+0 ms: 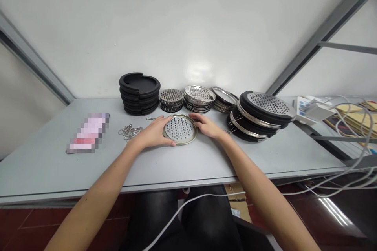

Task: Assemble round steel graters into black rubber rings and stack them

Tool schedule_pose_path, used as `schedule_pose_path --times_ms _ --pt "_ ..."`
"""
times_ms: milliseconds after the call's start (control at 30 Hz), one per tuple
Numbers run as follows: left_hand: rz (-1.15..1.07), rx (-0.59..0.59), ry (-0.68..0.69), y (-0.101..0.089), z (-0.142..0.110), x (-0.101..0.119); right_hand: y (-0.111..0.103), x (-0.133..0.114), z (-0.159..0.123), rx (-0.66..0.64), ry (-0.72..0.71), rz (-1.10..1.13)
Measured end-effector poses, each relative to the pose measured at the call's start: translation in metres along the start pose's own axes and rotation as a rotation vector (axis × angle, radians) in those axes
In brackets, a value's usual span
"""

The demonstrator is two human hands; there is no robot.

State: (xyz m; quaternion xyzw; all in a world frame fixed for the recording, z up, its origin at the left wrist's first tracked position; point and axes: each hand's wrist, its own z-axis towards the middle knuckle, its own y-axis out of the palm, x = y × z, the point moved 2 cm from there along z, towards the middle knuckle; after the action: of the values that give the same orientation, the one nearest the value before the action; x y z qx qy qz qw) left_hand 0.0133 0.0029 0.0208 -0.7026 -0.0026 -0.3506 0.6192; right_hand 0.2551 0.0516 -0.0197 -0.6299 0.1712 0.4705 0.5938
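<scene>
A round metal grater disc (180,128), set in a shallow rimmed ring, lies on the table in front of me. My left hand (153,132) curves round its left edge, thumb at the near side and fingers at the far side. From the right, my right hand (207,126) grips the rim with bent fingers; its thumb is partly hidden. Behind the disc stand a stack of spiked grater discs (171,96) and a stack of perforated metal discs (200,95). A small pile of wire clips (129,131) sits left of my left hand.
Black round bases (140,85) are stacked at the back left. Metal rings (225,97) lean near the wall. Assembled black graters (262,113) are piled on the right. A phone-like object (90,131), blurred out, lies left. A power strip (306,110) and white cables (357,157) are far right.
</scene>
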Motion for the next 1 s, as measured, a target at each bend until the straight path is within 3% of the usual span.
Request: schedule_pose_path --times_ms 367,733,1000 --pt "-0.033 0.071 0.071 0.001 0.003 0.001 0.000 -0.009 -0.002 0.017 -0.008 -0.079" --pt "0.164 0.050 0.061 0.007 0.003 -0.003 0.000 -0.015 -0.005 0.016 -0.014 -0.145" --pt "0.179 0.053 0.099 0.005 -0.001 -0.001 -0.002 -0.023 -0.009 0.048 -0.131 -0.309"
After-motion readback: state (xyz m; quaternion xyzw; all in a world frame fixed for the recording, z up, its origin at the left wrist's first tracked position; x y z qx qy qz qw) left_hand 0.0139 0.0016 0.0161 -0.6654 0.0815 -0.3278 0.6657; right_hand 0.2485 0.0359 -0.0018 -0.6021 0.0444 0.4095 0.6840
